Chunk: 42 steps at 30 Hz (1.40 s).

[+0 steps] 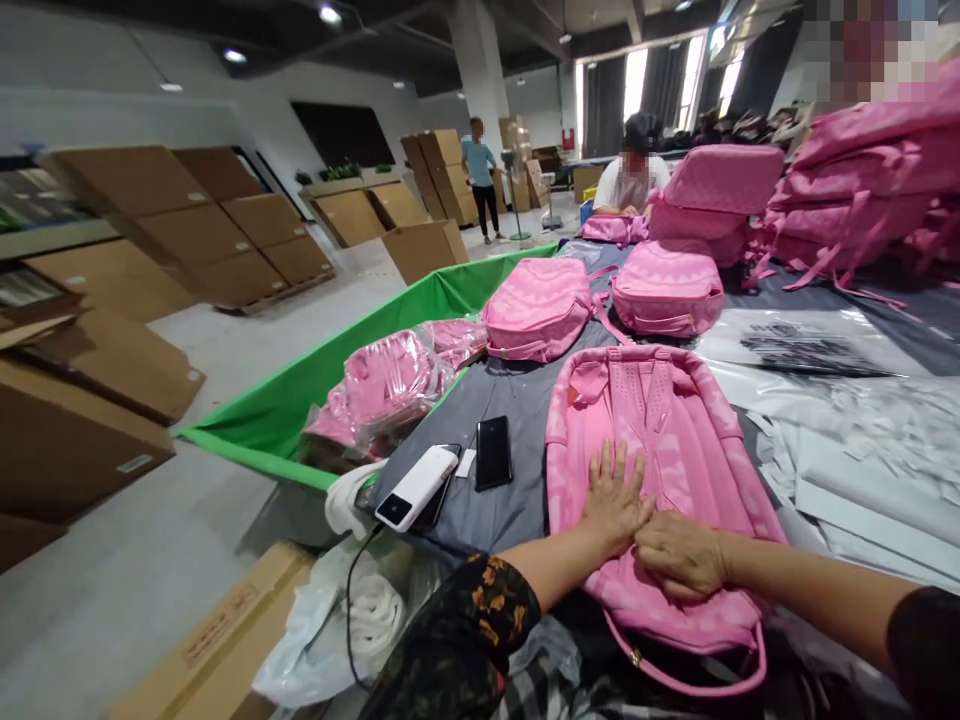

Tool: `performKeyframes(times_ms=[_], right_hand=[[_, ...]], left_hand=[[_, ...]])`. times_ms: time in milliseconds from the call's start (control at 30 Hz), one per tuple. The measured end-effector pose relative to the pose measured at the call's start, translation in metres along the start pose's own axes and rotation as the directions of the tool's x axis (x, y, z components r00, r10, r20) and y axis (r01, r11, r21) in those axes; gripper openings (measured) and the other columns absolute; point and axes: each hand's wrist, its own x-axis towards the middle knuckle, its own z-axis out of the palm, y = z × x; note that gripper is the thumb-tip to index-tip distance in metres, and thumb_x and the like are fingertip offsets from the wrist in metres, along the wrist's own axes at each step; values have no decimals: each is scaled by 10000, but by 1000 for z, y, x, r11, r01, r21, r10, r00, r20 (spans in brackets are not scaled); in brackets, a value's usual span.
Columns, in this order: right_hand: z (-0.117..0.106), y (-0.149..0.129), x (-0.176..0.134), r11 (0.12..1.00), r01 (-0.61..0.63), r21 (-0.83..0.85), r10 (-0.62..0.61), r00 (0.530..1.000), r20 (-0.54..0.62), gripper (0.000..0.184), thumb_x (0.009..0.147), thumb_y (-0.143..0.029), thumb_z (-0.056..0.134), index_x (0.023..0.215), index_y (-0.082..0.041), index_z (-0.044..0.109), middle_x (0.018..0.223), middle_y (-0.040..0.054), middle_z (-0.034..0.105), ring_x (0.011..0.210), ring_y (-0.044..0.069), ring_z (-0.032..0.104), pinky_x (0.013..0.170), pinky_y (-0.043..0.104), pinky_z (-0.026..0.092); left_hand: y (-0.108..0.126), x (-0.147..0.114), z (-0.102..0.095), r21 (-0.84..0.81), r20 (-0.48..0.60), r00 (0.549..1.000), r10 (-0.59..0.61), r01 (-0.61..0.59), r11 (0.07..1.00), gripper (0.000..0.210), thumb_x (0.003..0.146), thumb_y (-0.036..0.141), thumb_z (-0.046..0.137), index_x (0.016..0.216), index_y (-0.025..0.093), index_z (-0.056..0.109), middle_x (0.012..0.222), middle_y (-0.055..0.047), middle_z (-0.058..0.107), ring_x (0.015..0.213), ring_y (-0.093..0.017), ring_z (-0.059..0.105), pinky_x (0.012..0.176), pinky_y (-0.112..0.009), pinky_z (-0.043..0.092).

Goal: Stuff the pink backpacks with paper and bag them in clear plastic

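A pink backpack (679, 420) lies on the grey-covered table in front of me, its padded back panel and shoulder straps facing up and its top handle loop toward me. My left hand (616, 495) rests flat on the back panel with fingers spread. Right beside it, my right hand (681, 555) is closed, knuckles up, against the same panel. Whatever its fingers grip is hidden beneath them. Two more pink backpacks, a left one (538, 308) and a right one (667, 288), lie just beyond.
A green-sided bin (255, 405) at left contains plastic-wrapped pink bags (390, 375). A white power bank (417, 487) and black phone (493, 452) lie on the table. Plastic bags (810, 340) and white sheets (862, 490) lie right, below stacked backpacks (847, 190). Two people stand or work farther back.
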Motion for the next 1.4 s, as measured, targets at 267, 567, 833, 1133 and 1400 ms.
performKeyframes(times_ms=[267, 567, 833, 1133, 1400], right_hand=[[-32, -14, -21, 822, -496, -280, 460, 868, -187, 182, 925, -166, 428, 925, -198, 607, 902, 75, 656, 807, 186, 576, 758, 336, 445], [-94, 96, -51, 417, -874, -250, 847, 473, -242, 220, 837, -126, 537, 908, -196, 732, 948, 88, 754, 965, 239, 690, 964, 391, 460], [-158, 200, -109, 165, -986, -38, 927, 168, -336, 367, 984, -310, 368, 1087, -209, 705, 998, 79, 764, 918, 209, 703, 785, 283, 481], [-121, 248, -187, -89, -990, 113, 961, -115, -251, 297, 866, -413, 587, 657, -211, 648, 677, 67, 687, 681, 237, 668, 571, 291, 416], [-170, 257, -232, -253, -961, 116, 831, -277, -483, 663, 986, -405, 175, 667, -110, 676, 595, 270, 566, 543, 337, 576, 519, 437, 386]], left_hand=[[12, -66, -18, -134, 192, 978, 80, -54, 989, 737, 989, 563, 375, 1628, 229, 224, 1694, -145, 206, 1552, -385, 173, 1231, -561, 202], [27, 45, -51, 9, 9, 995, 104, -104, 995, 648, 963, 630, 460, 1505, 276, 485, 1559, -131, 463, 1454, -395, 350, 1193, -644, 217], [9, 49, -15, -194, 73, 993, 91, -76, 978, 716, 945, 736, 393, 1574, 397, 339, 1681, -35, 285, 1576, -384, 60, 1256, -636, 38], [2, 53, -12, -257, 93, 995, 40, -15, 966, 720, 898, 762, 482, 1549, 499, 323, 1682, 46, 272, 1581, -365, 61, 1267, -638, 45], [0, 56, -11, -244, 94, 993, 71, -46, 969, 729, 909, 754, 470, 1562, 480, 299, 1685, 30, 266, 1577, -370, 88, 1255, -662, 64]])
